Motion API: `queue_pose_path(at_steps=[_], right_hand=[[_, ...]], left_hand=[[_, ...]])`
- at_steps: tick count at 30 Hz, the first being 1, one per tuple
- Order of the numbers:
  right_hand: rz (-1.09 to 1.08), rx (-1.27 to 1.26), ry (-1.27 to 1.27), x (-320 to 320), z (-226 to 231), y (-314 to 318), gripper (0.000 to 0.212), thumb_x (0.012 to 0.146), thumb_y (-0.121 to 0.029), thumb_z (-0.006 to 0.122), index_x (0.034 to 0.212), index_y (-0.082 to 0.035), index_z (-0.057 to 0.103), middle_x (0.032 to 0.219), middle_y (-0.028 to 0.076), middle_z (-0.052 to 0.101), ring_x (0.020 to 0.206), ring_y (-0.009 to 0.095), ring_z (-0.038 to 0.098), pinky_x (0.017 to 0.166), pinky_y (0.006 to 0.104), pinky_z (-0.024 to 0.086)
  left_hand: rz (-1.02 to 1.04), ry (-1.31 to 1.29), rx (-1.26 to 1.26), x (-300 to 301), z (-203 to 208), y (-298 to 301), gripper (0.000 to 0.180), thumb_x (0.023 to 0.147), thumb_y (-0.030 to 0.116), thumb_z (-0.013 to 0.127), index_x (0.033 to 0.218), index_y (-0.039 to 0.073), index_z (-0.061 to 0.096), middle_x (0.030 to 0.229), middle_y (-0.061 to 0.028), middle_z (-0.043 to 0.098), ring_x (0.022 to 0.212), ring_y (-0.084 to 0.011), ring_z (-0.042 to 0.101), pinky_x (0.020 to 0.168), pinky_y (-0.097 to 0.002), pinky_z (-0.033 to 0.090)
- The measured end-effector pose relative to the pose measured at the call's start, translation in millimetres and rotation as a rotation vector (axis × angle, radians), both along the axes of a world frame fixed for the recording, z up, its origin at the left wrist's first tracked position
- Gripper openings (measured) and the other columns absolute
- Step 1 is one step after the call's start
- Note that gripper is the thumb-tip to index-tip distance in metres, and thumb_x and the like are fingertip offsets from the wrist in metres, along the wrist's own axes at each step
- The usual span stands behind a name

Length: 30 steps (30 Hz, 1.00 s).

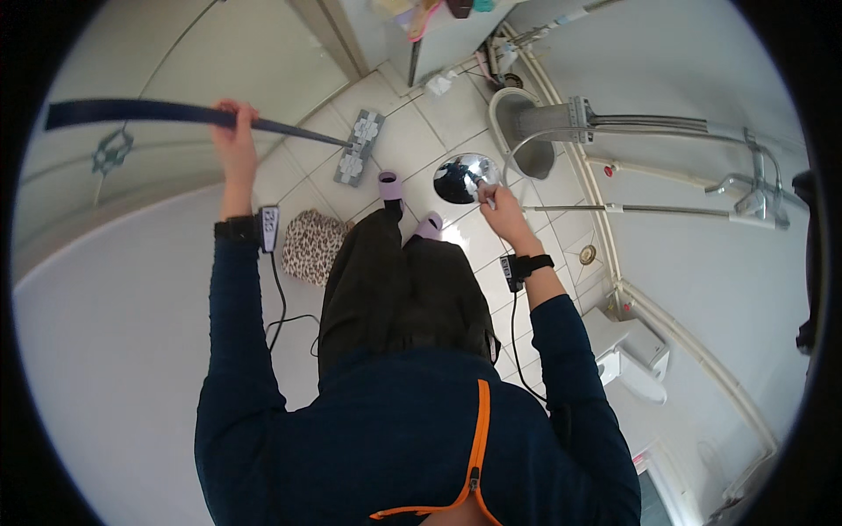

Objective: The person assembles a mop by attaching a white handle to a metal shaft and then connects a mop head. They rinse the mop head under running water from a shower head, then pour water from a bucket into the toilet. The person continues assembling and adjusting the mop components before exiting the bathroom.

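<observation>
My left hand (235,140), raised at the left, is closed round the long dark pole (289,130) of a flat mop. Its flat head (360,147), grey with pale patches, lies on the tiles ahead of my feet. Farther right, my right hand (500,213) grips the edge of a shiny, domed round metal piece (460,179); its exact kind is unclear. My fingers cover the part they hold. Just beyond it stands a pale bucket (544,164) with a grey piece (553,120) across its top.
Purple slippers (390,186) are on my feet. A leopard-print stool or bag (314,245) sits to the left. Along the right wall are a chrome tap (759,188), a flexible metal hose (649,209), pipes (693,333) and a white toilet (633,377). A floor drain (587,254) lies nearby.
</observation>
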State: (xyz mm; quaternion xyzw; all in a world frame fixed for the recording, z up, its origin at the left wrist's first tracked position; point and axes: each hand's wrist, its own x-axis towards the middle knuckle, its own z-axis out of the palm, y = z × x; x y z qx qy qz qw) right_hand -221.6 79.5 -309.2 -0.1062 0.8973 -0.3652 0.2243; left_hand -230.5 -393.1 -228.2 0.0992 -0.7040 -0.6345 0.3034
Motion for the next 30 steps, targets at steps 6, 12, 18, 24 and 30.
queue_pose_path(at_steps=[6,12,18,24,30], right_hand=[[0.092,-0.051,-0.052,-5,-13,-3,0.014,0.074,-0.010,0.059,0.086,-0.002,0.058,0.084,0.016,0.063,0.086,0.034,0.060,0.080,0.0405,0.046],[0.160,0.017,0.018,-5,-10,-18,0.019,0.076,-0.018,0.059,0.088,-0.003,0.059,0.085,0.016,0.065,0.086,0.035,0.061,0.078,0.0423,0.047],[0.232,0.122,-0.005,1,-13,-58,0.028,0.079,-0.025,0.057,0.094,-0.002,0.058,0.092,0.017,0.066,0.089,0.035,0.062,0.079,0.0452,0.047],[0.190,0.177,-0.145,23,-35,-107,0.030,0.080,-0.026,0.054,0.101,-0.005,0.059,0.096,0.015,0.067,0.094,0.033,0.063,0.083,0.0433,0.047],[0.049,0.390,-0.062,16,-49,-81,0.034,0.082,-0.033,0.055,0.103,-0.006,0.059,0.096,0.016,0.067,0.093,0.035,0.063,0.083,0.0461,0.047]], left_hand=[[0.082,-0.083,0.069,73,34,-72,0.017,0.088,0.000,0.055,0.104,0.004,0.048,0.083,-0.0034,0.051,0.080,-0.0148,0.055,0.082,-0.0315,0.047],[0.326,-0.230,0.162,183,-1,-123,0.018,0.084,0.000,0.057,0.101,0.002,0.053,0.086,-0.0051,0.056,0.085,-0.0190,0.060,0.081,-0.0286,0.045],[0.613,-0.348,0.189,229,18,-135,0.025,0.081,0.007,0.064,0.105,0.006,0.058,0.094,-0.0057,0.064,0.093,-0.0173,0.062,0.082,-0.0288,0.043],[0.794,-0.324,0.156,244,29,-184,0.046,0.084,0.025,0.069,0.122,0.007,0.049,0.110,-0.0083,0.063,0.099,-0.0169,0.061,0.083,-0.0419,0.044],[0.674,-0.536,0.338,263,42,-279,0.057,0.084,0.037,0.068,0.123,0.001,0.048,0.117,-0.0104,0.056,0.105,-0.0220,0.056,0.083,-0.0444,0.049]])
